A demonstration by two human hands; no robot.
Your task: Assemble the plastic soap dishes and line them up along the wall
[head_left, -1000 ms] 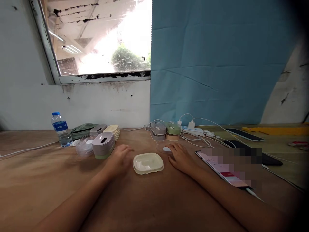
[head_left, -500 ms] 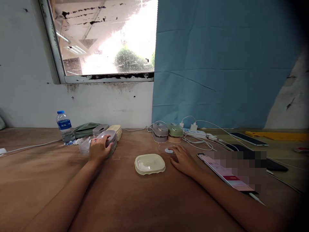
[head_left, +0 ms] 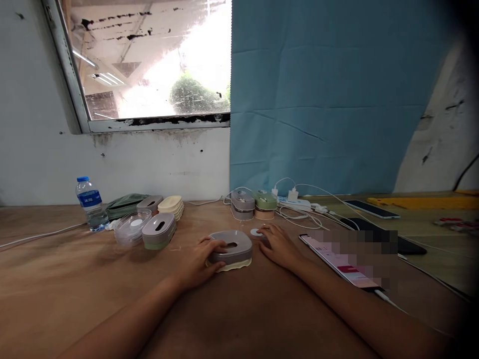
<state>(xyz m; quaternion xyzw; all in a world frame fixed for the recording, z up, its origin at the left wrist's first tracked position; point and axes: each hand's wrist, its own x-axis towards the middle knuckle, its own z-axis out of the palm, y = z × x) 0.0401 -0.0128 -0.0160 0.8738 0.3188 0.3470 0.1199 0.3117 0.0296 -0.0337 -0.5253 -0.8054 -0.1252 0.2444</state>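
Note:
My left hand (head_left: 204, 259) is closed around the left side of a grey oval slotted cover (head_left: 239, 244), fingers over its top beside the slot. The cover sits over a cream tray (head_left: 245, 263), whose wavy rim shows below it; I cannot tell whether the two are pressed together. Just right of them, my right hand (head_left: 279, 247) has its fingertips and thumb at the edge of a clear plastic lid (head_left: 254, 233) with a white round label. Part of that lid is hidden by the fingers.
Left: a water bottle (head_left: 89, 199), green pouch (head_left: 125, 203), clear lids (head_left: 130, 228), slotted grey boxes (head_left: 160, 230) and stacked cream trays (head_left: 172, 203). Behind: lidded grey (head_left: 242, 203) and green (head_left: 265, 200) boxes. Right: a power strip (head_left: 295, 203), cables and a phone (head_left: 340, 264).
My left hand has moved right and toward me, bringing a grey slotted cover from the left group onto the cream tray. My right hand stays at the clear lid. The view has shifted slightly.

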